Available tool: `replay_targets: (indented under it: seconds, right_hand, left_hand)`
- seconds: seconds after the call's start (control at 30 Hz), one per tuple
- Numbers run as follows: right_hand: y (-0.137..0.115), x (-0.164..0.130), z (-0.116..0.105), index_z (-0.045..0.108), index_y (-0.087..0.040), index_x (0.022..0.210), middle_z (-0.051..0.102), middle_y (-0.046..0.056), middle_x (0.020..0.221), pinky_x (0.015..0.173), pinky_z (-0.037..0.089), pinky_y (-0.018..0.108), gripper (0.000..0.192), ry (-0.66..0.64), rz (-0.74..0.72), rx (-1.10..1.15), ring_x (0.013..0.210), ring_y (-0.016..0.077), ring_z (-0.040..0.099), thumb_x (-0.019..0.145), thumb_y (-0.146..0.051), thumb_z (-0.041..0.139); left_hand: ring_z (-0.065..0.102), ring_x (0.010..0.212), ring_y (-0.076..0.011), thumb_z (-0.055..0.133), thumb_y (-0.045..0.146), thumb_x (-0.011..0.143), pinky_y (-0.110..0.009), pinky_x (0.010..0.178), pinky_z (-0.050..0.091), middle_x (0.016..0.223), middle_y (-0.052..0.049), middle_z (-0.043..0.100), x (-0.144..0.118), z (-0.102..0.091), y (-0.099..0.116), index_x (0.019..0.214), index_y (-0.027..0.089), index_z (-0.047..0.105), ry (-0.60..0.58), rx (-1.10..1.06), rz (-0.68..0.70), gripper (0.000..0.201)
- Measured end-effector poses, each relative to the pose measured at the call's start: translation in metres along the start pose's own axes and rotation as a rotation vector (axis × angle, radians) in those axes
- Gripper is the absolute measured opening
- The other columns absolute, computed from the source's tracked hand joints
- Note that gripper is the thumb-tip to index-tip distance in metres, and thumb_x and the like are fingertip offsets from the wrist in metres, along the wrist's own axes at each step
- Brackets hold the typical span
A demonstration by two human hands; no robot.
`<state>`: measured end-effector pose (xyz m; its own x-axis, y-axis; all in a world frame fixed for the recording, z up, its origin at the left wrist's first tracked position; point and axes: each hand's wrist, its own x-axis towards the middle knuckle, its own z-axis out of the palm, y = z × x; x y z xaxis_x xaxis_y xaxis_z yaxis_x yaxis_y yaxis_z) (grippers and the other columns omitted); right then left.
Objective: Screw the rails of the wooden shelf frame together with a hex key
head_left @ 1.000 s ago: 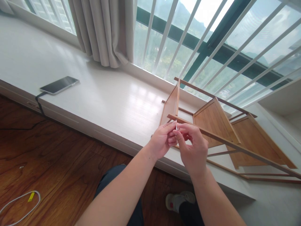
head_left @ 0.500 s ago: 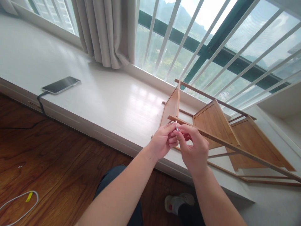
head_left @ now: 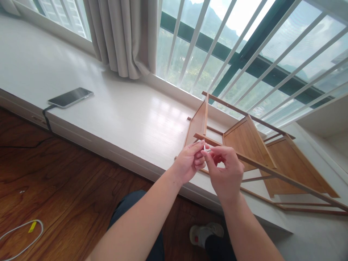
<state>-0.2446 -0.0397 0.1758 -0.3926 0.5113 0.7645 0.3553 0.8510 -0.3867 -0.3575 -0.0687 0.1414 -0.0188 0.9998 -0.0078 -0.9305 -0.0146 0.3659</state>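
Note:
Both hands meet over the near end of a wooden shelf rack (head_left: 231, 145), which lies on its side on the white sill. A thin, shiny metal piece (head_left: 204, 147) stands upright between my fingertips; it is too small to name. My left hand (head_left: 189, 161) pinches it from the left, with the lower fingers curled in. From the right, the thumb and forefinger of my right hand (head_left: 225, 170) close at the same spot. Whether the metal piece touches the rack's rail behind it, I cannot tell.
A phone (head_left: 71, 98) with a black cable lies on the white window sill (head_left: 122, 112). Behind are a grey curtain (head_left: 119, 40) and barred windows. A white cable (head_left: 40, 232) with a yellow tag rests on the wooden floor (head_left: 67, 188). A shoe (head_left: 202, 233) shows below.
My right hand has shifted slightly to the right, and its fingers have turned a little around the metal piece. My left hand stays almost in place.

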Motion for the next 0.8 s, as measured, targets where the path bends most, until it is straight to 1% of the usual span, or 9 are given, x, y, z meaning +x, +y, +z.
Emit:
replay_targets:
  seconds: [0.13,0.23,0.33,0.4,0.47,0.57,0.7,0.8]
  right_hand:
    - [0.000,-0.002,-0.002,0.063,-0.020,0.077,0.064,-0.003,0.066,0.056,0.048,0.024,0.020,-0.022,0.038,-0.035,0.054,0.0097,0.056,0.087,-0.029,0.077]
    - [-0.003,-0.003,-0.002,0.066,-0.020,0.073,0.067,-0.001,0.064,0.056,0.047,0.026,0.022,-0.062,0.113,0.014,0.054,0.0119,0.058,0.088,-0.032,0.076]
    - [-0.006,-0.005,0.001,0.070,-0.019,0.074,0.072,0.001,0.066,0.056,0.051,0.028,0.020,-0.095,0.260,0.164,0.056,0.0154,0.065,0.086,-0.034,0.078]
    - [-0.008,-0.007,0.003,0.072,-0.019,0.075,0.073,0.001,0.066,0.056,0.052,0.028,0.022,-0.105,0.373,0.260,0.057,0.0162,0.066,0.085,-0.037,0.077]
    - [-0.009,-0.008,0.007,0.074,-0.018,0.074,0.071,0.001,0.064,0.055,0.051,0.027,0.026,-0.123,0.478,0.338,0.056,0.0151,0.063,0.086,-0.040,0.076]
    - [-0.008,-0.008,0.011,0.073,-0.016,0.071,0.067,0.001,0.059,0.050,0.045,0.025,0.033,-0.178,0.593,0.463,0.051,0.0123,0.055,0.089,-0.044,0.073]
    - [-0.006,-0.008,0.013,0.073,-0.015,0.071,0.065,0.001,0.060,0.046,0.040,0.024,0.035,-0.214,0.646,0.591,0.049,0.0110,0.051,0.089,-0.046,0.072]
    - [-0.005,-0.008,0.013,0.074,-0.015,0.074,0.066,0.002,0.060,0.046,0.040,0.024,0.035,-0.223,0.647,0.578,0.049,0.0110,0.051,0.087,-0.048,0.073]
  left_hand:
    - [0.028,0.045,-0.0027,0.082,0.044,0.078,-0.015,0.041,0.023,0.054,0.010,0.033,0.000,0.000,0.000,0.080,0.014,0.065,0.022,0.022,0.014,0.035]
    - [0.026,0.046,-0.0026,0.081,0.044,0.080,-0.015,0.042,0.023,0.054,0.010,0.032,0.000,0.001,0.001,0.076,0.014,0.065,0.042,0.044,0.032,0.034]
    - [0.026,0.046,-0.0021,0.080,0.041,0.081,-0.014,0.043,0.024,0.053,0.009,0.034,-0.001,0.002,0.001,0.075,0.013,0.065,0.064,0.060,0.043,0.033]
    - [0.027,0.045,-0.0021,0.081,0.042,0.079,-0.014,0.042,0.024,0.051,0.009,0.035,-0.001,0.003,0.000,0.074,0.013,0.065,0.076,0.075,0.054,0.034]
    - [0.031,0.043,-0.0033,0.082,0.045,0.076,-0.016,0.040,0.027,0.050,0.009,0.038,0.000,0.002,0.000,0.071,0.014,0.063,0.080,0.113,0.065,0.037]
    - [0.037,0.040,-0.0069,0.080,0.052,0.075,-0.021,0.038,0.036,0.048,0.009,0.040,0.001,0.001,-0.001,0.069,0.017,0.060,0.061,0.189,0.062,0.041]
    - [0.038,0.036,-0.0093,0.078,0.053,0.076,-0.024,0.034,0.038,0.045,0.010,0.037,0.001,0.000,0.000,0.069,0.018,0.059,0.057,0.238,0.068,0.041]
    - [0.039,0.036,-0.0093,0.078,0.054,0.076,-0.024,0.034,0.039,0.046,0.010,0.036,0.001,0.001,0.000,0.069,0.018,0.059,0.064,0.248,0.075,0.041]
